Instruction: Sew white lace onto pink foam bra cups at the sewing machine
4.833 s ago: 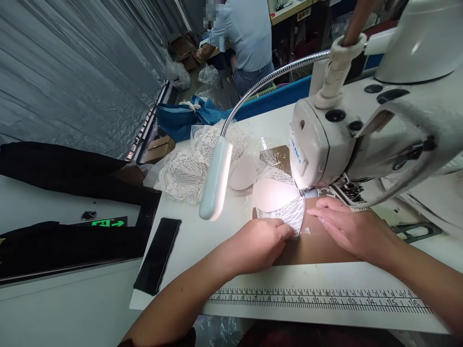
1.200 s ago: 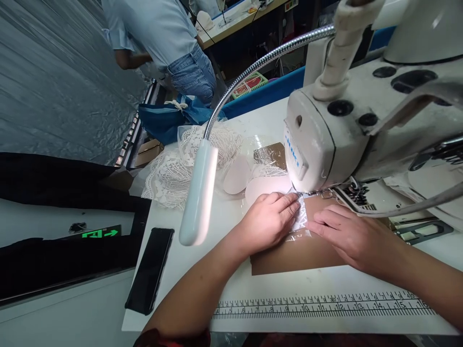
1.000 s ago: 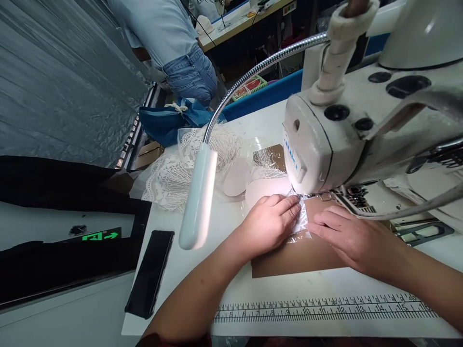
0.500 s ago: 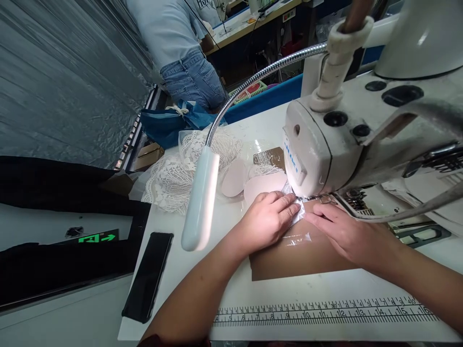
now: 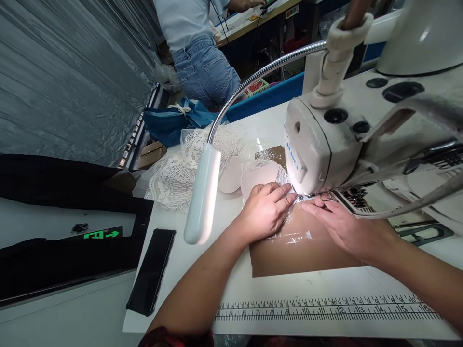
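Under the needle area of the white sewing machine (image 5: 311,149) lies a strip of white lace fabric (image 5: 283,176), its front part mostly hidden by my fingers. My left hand (image 5: 269,212) rests palm down on it, fingers lying flat and tips just left of the presser foot. To the right of the foot, my right hand (image 5: 340,219) lies low with its fingers stretched toward the needle, thumb and forefinger a little apart. Beneath both hands is a brown board (image 5: 307,258) with clear tape on it. Pale pink oval pads (image 5: 258,179) lie behind my left hand.
A lamp (image 5: 203,195) on a bent metal neck hangs left of my hands. White lace (image 5: 171,180) is heaped behind it. A black phone (image 5: 151,272) lies at the table's left edge, a printed ruler (image 5: 325,308) along the front. A person in jeans (image 5: 206,67) bends over another table.
The white fabric has moved away from me under the foot, and less of it shows between my hands. Both hands have shifted slightly forward. The person behind has moved right.
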### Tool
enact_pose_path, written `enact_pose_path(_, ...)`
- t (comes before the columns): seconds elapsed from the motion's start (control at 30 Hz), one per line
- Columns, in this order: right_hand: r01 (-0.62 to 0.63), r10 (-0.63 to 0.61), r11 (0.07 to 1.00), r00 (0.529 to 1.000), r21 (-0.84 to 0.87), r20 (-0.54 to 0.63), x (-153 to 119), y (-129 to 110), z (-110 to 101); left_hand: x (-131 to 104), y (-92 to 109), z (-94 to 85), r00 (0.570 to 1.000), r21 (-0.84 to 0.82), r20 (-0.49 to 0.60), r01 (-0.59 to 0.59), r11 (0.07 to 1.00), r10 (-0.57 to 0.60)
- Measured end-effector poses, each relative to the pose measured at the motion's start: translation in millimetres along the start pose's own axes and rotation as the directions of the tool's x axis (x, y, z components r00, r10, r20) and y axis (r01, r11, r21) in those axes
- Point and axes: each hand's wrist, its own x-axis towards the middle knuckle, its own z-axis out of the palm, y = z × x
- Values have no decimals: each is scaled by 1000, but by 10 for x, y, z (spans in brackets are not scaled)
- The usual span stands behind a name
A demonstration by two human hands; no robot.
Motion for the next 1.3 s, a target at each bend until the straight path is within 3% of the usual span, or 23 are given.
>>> enact_pose_path(0.27, 54, -54, 998, 998, -8, 32, 36, -18, -93, -9, 31, -41, 996, 52, 63, 59, 997, -62)
enact_pose_path(0.43, -31, 28, 998, 998, 53, 50, -24, 16, -46, -54, 203, -379, 944, -21, 246, 230, 973, -218)
enact_pose_path(0.53, -9, 4, 997, 998, 75, 61, 8, -1, -95, -129, 317, -593, 913, -99, 366, 233, 968, -182)
enact_pose_path(0.63, 117, -124, 988, 990, 99, 73, 71, -28, -160, -207, 432, -679, 898, -126, 429, 165, 978, -96)
enact_pose_path(0.83, 208, -216, 971, 974, 118, 61, 108, -31, -192, -249, 652, -488, 940, -13, 340, 39, 999, -32)
enact_pose_path(0.93, 223, -230, 964, 973, 142, 33, 84, -11, -221, -204, 626, -355, 949, 5, 308, 64, 998, -63)
enact_pose_path(1.0, 232, -235, 964, 972, 131, 5, 65, -7, -283, -179, 535, -298, 962, -81, 254, 128, 988, -103)
enact_pose_path(1.1, 264, -263, 960, 965, 91, -23, 52, -55, -433, -173, 337, -263, 961, -404, 205, 257, 878, -187)
enact_pose_path(1.23, 309, -308, 951, 950, 6, -39, 87, -248, -567, -188, 110, -233, 923, -767, 271, 378, 518, -273)
enact_pose_path(1.3, 309, -311, 950, 949, -55, -47, 138, -371, -533, -181, 45, -203, 919, -825, 278, 377, 421, -279)
